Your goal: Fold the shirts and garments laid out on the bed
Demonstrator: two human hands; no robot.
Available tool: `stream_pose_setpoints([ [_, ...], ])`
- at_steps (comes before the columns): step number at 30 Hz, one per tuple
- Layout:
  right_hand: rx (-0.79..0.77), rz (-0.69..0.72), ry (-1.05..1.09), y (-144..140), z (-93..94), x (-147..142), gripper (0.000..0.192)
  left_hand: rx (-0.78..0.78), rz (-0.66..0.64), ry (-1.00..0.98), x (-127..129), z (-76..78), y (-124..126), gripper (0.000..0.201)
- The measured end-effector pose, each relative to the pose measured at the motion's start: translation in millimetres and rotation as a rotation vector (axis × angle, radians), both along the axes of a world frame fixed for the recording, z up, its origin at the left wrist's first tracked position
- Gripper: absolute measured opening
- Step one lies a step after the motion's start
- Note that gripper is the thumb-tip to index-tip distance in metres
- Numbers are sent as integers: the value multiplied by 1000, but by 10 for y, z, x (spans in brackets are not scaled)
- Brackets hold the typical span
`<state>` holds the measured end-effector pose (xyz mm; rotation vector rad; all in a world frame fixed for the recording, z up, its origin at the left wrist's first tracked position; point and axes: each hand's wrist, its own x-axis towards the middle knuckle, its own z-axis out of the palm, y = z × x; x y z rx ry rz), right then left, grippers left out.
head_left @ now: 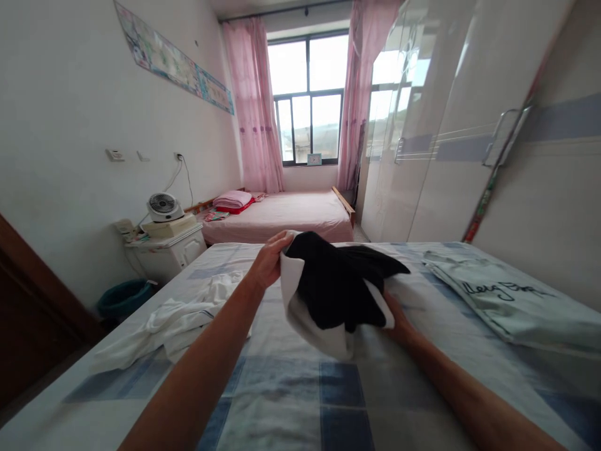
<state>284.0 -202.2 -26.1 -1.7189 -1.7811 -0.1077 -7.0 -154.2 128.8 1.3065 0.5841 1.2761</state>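
In my head view, my left hand and right hand grip opposite sides of a black-and-white cloth garment, probably to share its weight. It hangs over the blue-and-white checked bed sheet.

A black-and-white garment is held up in loose folds above the blue-and-white patterned bed sheet, bunched rather than spread flat. Its broad middle is solid black; a wide white section runs down its left side and curves beneath the black along the bottom, and a narrow white strip shows at its right edge. A black flap juts out to the upper right, tapering to a point. The left hand pinches the white upper left edge; the right hand holds the lower right edge, its fingers mostly hidden. Its cut cannot be made out.
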Motion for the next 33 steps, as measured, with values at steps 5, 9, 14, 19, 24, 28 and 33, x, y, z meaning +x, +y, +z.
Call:
stream_pose_setpoints([
  [5, -49, -45, 418, 45, 67, 114, 53, -47, 392, 519, -323, -851, 254, 24],
  [9, -78, -86, 631, 42, 134, 172, 54, -54, 563, 698, -479, -1151, 305, 19],
  [14, -61, -38, 537, -22, 232, 173, 40, 466, 640, 987, -348, -1090, 182, 25],
  [19, -88, 137, 331, -70, 203, 64, 44, 847, 339, 1100, -82, -1059, -24, 37],
  [24, -20, 101, 232, -23, 117, 48, 27, 799, 256, 1147, 6, -1133, -50, 14],
  [28, 44, 69, 381, -34, 235, 101, 23, 745, 286, 1035, 53, -1046, -111, 18],
  [33, 269, -44, 544, -248, 626, 94, 22, 703, 498, 789, 138, -679, -386, 18],
])
